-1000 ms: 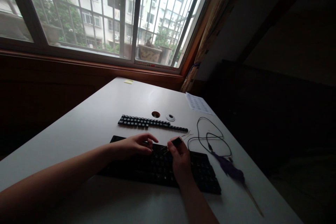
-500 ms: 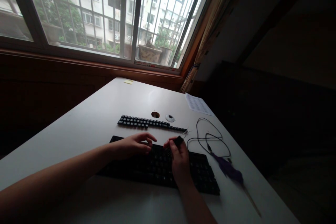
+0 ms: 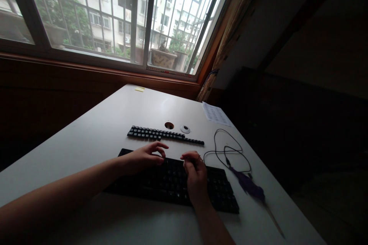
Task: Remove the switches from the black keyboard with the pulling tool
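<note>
A black keyboard (image 3: 166, 189) lies on the white table in front of me. Above its upper left part, my left hand (image 3: 149, 155) hovers with fingers bent and apart, and I see nothing in it. My right hand (image 3: 196, 170) is closed above the right-middle keys. It keeps a wire keycap puller, now almost wholly hidden in the fingers; only a thin glint of wire shows beside them. Behind the keyboard, loose black keycaps (image 3: 156, 133) stand in tidy rows.
A thin black cable (image 3: 243, 151) loops right of the keyboard, next to a purple feathery thing on a stick (image 3: 251, 187). Farther back are a round table hole (image 3: 169, 125), its white ring cover (image 3: 185, 129), a printed sheet (image 3: 217, 114) and a yellow note (image 3: 140, 89).
My right hand has turned, so the puller's black body and wires, which stuck out before, are now mostly out of sight. The left hand has shifted slightly up and left.
</note>
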A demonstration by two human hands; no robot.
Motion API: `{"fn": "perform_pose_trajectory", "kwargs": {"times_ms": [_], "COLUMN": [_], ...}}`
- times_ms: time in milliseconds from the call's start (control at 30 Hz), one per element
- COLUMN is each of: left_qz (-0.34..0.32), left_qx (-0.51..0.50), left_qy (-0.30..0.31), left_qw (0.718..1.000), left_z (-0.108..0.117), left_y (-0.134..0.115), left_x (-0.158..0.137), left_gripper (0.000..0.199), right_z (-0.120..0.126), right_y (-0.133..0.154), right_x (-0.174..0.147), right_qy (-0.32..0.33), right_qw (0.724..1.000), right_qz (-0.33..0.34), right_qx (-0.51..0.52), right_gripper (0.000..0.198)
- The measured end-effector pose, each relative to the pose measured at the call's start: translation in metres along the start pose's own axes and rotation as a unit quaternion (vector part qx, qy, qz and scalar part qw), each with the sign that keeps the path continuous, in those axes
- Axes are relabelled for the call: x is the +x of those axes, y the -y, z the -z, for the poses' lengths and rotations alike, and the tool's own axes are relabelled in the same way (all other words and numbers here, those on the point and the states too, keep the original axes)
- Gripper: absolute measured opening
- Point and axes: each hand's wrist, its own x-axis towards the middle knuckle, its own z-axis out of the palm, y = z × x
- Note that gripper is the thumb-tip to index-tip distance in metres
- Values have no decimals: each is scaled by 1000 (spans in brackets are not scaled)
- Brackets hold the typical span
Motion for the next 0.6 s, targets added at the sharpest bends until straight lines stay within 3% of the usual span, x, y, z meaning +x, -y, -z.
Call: {"fn": "perform_pose_trajectory", "kwargs": {"times_ms": [200, 600], "left_qz": [-2, -11], "left_qx": [3, -9], "left_qy": [-18, -22], "left_qw": [1000, 1000], "left_z": [1, 3], "left_y": [4, 8], "left_x": [1, 3], "left_gripper": [53, 51], "right_z": [3, 8], "right_y": [14, 5], "right_x": [0, 3], "right_qy": [95, 173], "right_qw": [986, 964], "right_qz": [99, 126], "right_qx": [-100, -160], "right_gripper": [13, 23]}}
